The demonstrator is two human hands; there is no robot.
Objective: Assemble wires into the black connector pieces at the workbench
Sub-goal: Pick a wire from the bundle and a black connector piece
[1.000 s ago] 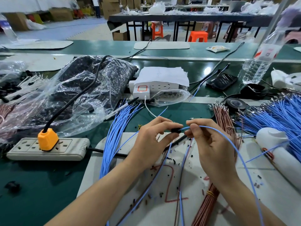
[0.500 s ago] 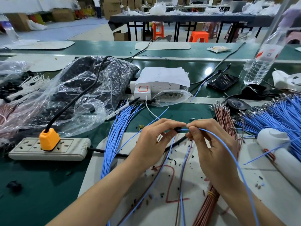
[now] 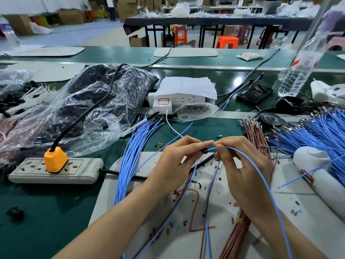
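Pinching black connector (image 3: 205,150) and blue wire (image 3: 248,161)

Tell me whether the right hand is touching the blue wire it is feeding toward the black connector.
Touching. The head view shows the right hand pinching the blue wire between its fingertips beside the black connector.

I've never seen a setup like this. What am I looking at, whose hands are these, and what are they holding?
No machine here: a person wears a camera on the head, so this one picture looks down at their own two hands over a workbench. The left hand pinches a small black connector piece. The right hand holds a blue wire with its end at that piece. Around them lie a bundle of blue wires, a bundle of reddish-brown wires, a power strip with an orange plug, and a water bottle.
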